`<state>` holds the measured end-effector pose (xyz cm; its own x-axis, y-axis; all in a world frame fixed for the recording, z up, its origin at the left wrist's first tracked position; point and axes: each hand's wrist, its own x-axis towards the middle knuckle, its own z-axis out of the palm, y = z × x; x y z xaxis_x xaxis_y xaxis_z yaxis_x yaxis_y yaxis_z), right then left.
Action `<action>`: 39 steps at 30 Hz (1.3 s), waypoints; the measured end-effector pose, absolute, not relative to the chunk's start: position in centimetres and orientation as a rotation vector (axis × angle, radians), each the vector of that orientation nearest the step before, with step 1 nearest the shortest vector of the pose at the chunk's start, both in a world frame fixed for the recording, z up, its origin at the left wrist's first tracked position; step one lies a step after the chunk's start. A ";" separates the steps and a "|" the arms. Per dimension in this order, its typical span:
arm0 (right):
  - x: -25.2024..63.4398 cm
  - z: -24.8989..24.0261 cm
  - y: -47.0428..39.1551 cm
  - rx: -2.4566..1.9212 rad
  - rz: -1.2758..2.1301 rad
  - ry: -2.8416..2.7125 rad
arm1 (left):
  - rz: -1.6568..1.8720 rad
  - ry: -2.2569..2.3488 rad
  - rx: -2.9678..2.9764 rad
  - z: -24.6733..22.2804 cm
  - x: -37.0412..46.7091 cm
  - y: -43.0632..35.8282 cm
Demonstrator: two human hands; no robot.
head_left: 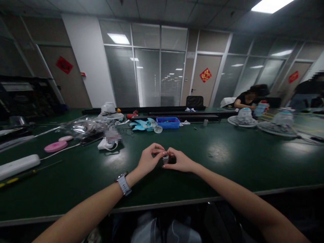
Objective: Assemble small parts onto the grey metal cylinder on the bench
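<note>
A small grey metallic cylinder [165,160] with a light ring at its top stands between my hands, low over the green table. My right hand [178,159] closes around its far right side, with the thumb low near its base. Over the top of the cylinder, the thumb and fingers of my left hand [152,158] come together in a pinch. Whether a tiny piece sits between those left fingertips I cannot make out. A watch with a pale strap [124,184] is on my left wrist.
Beyond my hands are a blue bin [168,123], light-blue fan blades [143,125] and a similar small cylinder [206,123]. White fan parts [243,118] stand at right, near a seated person [246,100]. Pink discs [55,146], a white power strip [19,166] and a screwdriver [19,179] lie left.
</note>
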<state>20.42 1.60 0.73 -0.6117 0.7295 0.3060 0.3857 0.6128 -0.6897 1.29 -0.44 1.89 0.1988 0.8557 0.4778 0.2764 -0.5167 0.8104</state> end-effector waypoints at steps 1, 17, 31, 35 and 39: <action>20.4 0.7 1.6 -0.878 0.785 -2.257 | 1.319 1.041 1.908 1.9 1.3 -0.5; 20.5 1.0 1.3 -0.870 0.793 -2.249 | 1.380 0.990 1.862 1.6 1.8 -0.2; 20.4 1.4 1.1 -0.875 0.807 -2.264 | 1.314 1.059 2.045 2.0 1.4 -1.0; 20.4 1.6 1.0 -0.871 0.787 -2.262 | 1.305 1.054 2.032 1.9 1.4 -0.9; 20.4 1.5 1.0 -0.835 0.810 -2.271 | 1.305 0.988 1.936 1.7 1.3 -0.4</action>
<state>20.37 1.03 1.46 -0.6347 0.7100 0.3049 0.3568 0.6193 -0.6994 1.34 -0.41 1.73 0.2402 0.8355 0.4942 0.2490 -0.5452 0.8005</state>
